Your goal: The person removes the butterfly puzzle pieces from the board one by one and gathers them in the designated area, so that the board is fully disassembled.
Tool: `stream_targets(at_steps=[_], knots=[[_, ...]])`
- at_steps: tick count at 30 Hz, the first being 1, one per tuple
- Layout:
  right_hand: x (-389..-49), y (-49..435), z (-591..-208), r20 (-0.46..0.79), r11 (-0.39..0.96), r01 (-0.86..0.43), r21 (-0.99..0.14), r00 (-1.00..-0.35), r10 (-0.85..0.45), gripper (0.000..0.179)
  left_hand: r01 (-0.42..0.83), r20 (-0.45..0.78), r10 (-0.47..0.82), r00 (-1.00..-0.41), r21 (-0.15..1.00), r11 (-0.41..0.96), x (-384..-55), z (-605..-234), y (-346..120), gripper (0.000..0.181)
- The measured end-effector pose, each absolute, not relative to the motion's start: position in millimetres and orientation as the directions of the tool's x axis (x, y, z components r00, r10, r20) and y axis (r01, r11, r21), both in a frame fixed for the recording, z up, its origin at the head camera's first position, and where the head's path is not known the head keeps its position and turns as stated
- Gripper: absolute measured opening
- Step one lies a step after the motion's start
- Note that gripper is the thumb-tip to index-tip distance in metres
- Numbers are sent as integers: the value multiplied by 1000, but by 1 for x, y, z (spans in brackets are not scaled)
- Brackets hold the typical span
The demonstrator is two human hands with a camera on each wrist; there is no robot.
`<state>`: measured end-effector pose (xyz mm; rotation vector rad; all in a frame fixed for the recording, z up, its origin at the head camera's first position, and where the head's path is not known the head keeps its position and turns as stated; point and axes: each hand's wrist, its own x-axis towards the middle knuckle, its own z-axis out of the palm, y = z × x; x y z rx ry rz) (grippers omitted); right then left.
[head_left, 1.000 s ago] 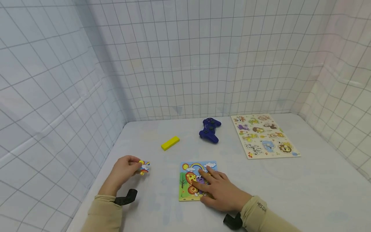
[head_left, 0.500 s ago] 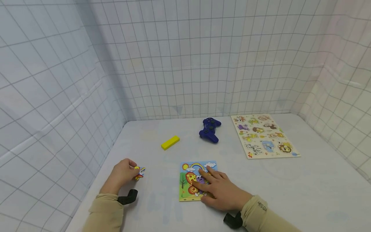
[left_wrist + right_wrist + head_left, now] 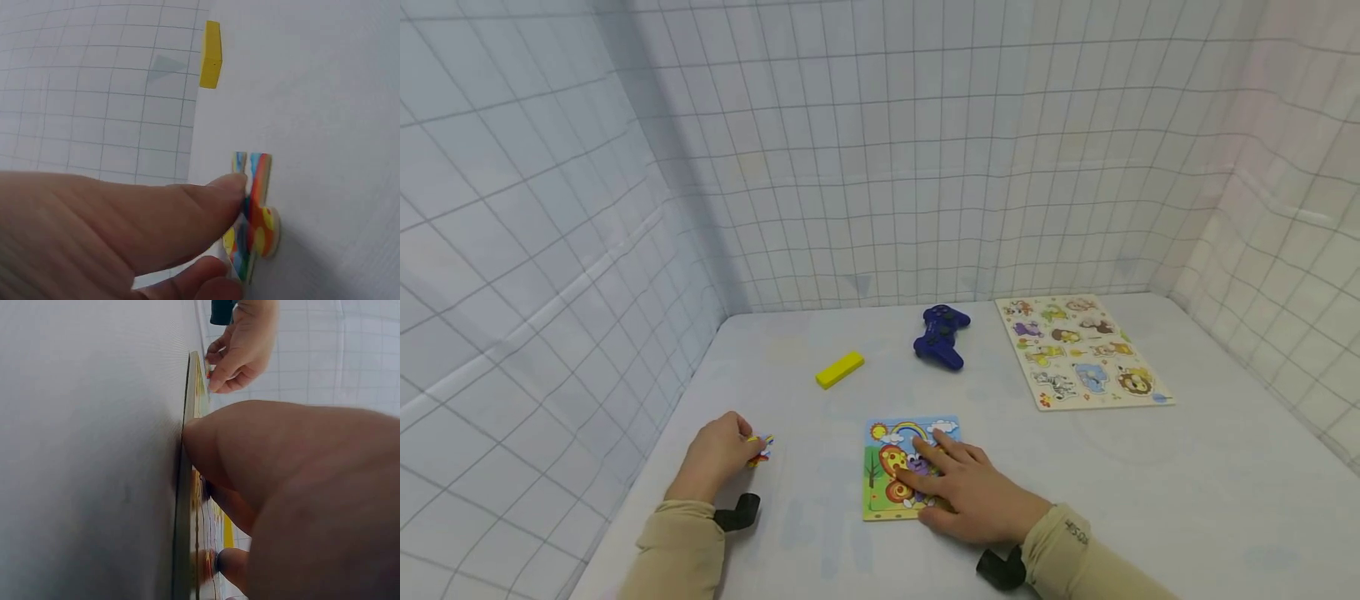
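My left grip point(image 3: 717, 454) pinches a piece point(image 3: 764, 451) near the desk's point(image 3: 805, 533) left edge — right grip point(image 3: 968, 493) (spread flat) on the puzzle point(image 3: 886, 457).

A small, flat, multicoloured puzzle piece point(image 3: 262, 231) is sitting in a person's left hand point(image 3: 717, 454). To that hand's right, a square, multicoloured picture board point(image 3: 883, 493) is lying under the right hand point(image 3: 972, 496). A yellow rectangular block point(image 3: 840, 370) is resting ahead and right of the left hand; beyond the right hand, a dark-blue two-handled game controller point(image 3: 941, 340) is lying, a cream rectangular animal-picture board point(image 3: 1078, 357) sitting to its right.
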<state>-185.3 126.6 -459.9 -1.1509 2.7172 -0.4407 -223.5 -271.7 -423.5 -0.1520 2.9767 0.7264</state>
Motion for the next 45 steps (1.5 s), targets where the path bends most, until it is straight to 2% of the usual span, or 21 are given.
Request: stream_targets(at_steps=[8,13,17,21,25,30,35,39,42,45], knots=[[-187,124,-458,-46,658,-661,-361,-692,-721,53,-91,-55,-74,-996,431,898,-225,-428,-272,31],[-188,125,-458,-57,660,-659,-359,-691,-721,53,-117,-36,-112,-993,412,904,-223,-425,-269,42],[-188,127,-458,-56,660,-664,-352,-689,-723,53,-71,104,-131,-986,453,889,-220,-418,-250,42],[-187,126,-456,-58,654,-663,-364,-685,-726,53,85,234,-67,-970,582,809,-220,-416,-210,22],[-188,126,-456,-65,661,-653,-370,-692,-719,54,171,152,90,-984,685,709,-223,-418,-165,11],[-188,125,-459,-53,661,-648,-377,-698,-714,53,220,25,272,-962,664,715,-236,-431,-133,15],[-190,124,-463,-54,640,-639,-428,-688,-723,58,220,-11,286,-958,611,760,-242,-447,-123,13],[-192,126,-462,-47,680,-576,-454,-747,-664,67,249,30,290,-957,600,760,-241,-452,-121,10],[-193,131,-459,-9,695,-558,-454,-777,-630,62,269,63,288,-955,587,763,-241,-453,-119,9],[-197,135,-458,21,686,-576,-445,-772,-635,53,271,83,275,-958,577,770,-242,-455,-116,9]])
